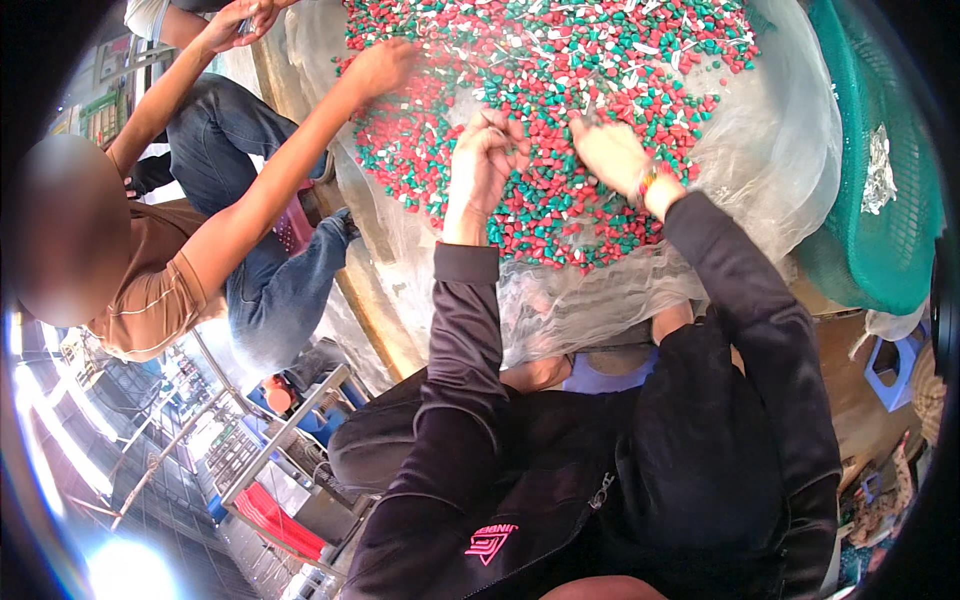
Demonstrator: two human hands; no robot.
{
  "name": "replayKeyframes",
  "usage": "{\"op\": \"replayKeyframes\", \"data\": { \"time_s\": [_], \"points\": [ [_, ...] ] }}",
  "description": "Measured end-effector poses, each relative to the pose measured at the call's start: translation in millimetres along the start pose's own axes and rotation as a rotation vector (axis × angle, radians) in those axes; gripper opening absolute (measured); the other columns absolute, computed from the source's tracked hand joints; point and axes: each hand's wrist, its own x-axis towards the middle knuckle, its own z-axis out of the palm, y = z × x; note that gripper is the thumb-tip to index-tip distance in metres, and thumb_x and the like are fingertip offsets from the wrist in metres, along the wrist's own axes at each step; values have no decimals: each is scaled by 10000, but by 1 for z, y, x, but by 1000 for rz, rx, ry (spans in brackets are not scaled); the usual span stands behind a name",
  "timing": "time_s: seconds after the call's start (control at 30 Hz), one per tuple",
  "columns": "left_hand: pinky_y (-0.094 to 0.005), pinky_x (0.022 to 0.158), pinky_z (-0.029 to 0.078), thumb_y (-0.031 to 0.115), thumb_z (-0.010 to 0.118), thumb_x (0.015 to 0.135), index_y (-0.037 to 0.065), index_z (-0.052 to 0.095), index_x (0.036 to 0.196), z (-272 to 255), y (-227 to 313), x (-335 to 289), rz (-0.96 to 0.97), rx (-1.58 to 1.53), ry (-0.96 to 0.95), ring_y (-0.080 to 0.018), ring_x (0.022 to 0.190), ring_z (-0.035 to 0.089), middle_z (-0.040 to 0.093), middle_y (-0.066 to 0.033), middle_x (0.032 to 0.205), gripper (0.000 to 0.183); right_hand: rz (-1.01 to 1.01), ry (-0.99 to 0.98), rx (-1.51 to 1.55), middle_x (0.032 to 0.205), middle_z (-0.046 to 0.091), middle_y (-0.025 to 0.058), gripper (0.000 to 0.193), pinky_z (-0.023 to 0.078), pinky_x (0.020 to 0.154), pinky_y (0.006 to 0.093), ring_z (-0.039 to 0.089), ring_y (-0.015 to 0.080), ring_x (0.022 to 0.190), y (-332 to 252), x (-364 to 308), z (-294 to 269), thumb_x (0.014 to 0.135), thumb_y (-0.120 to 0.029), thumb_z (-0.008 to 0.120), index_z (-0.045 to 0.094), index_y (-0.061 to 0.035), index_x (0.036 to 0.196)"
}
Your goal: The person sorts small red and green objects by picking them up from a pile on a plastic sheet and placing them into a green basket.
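A wide layer of small red, green and white cone-shaped pieces (560, 225) lies spread over a pale mesh sheet (770, 165). My left hand (484, 165) is raised just over the pieces, its fingers curled in a pinch; anything held between them is too small to make out. To its right, my right hand (612, 158), with a coloured band at the wrist, reaches down to the pieces with bent fingers. Its fingertips are partly hidden, so what they hold does not show. Thin white strips (640, 45) lie scattered among the pieces farther off.
On the left a co-worker in a brown shirt (165, 270) reaches a hand (383, 68) over the same pieces. Another person's hands (245, 18) show at the top left. Green netting (860, 230) hangs at the right, near a blue plastic stool (893, 375).
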Motion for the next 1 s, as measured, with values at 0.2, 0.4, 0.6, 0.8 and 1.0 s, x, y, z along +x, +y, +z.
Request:
{"op": "replayKeyframes", "data": {
  "time_s": [0.2, 0.4, 0.6, 0.8, 1.0],
  "points": [
    [-236, 488, 363, 285, 653, 795, 47, 631, 903, 17, -9, 52, 180, 1032, 72, -80, 544, 453, 508, 25, 638, 262, 424, -88, 1167, 602, 509, 69, 144, 356, 432, 332, 497, 197, 485, 9, -52, -15, 938, -188, 392, 463, -67, 969],
    [-420, 701, 500, 436, 692, 735, 26, 664, 819, 30, -54, 89, 134, 1973, 84, -335, 805, 639, 655, -177, 792, 419, 404, -176, 2456, 528, 361, -16, 200, 220, 337, 201, 316, 65, 378, 47, -97, -79, 936, -223, 399, 391, -100, 778],
    [-467, 685, 496, 489, 666, 755, -40, 458, 984, 6, -51, 89, 85, 1885, 253, -386, 799, 629, 619, -253, 845, 613, -212, -147, 2600, 494, 359, 29, 300, 236, 304, 215, 332, 99, 345, 63, -97, -104, 952, -299, 404, 347, -97, 738],
    [-460, 596, 488, 281, 540, 884, -2, 444, 936, -33, -66, 80, 463, 1858, 240, -391, 693, 607, 603, -221, 794, 303, 231, -55, 2193, 586, 429, 7, 224, 248, 342, 185, 370, 53, 418, 54, -69, -103, 954, -268, 460, 465, -73, 845],
    [-353, 579, 458, 228, 612, 851, 14, 594, 926, 1, -26, 28, 337, 1378, 263, -210, 680, 609, 643, -102, 763, 227, 406, -33, 1154, 648, 543, 22, 188, 359, 399, 242, 493, 96, 460, 110, -13, -55, 914, -203, 518, 542, -48, 1017]
  ]
}}
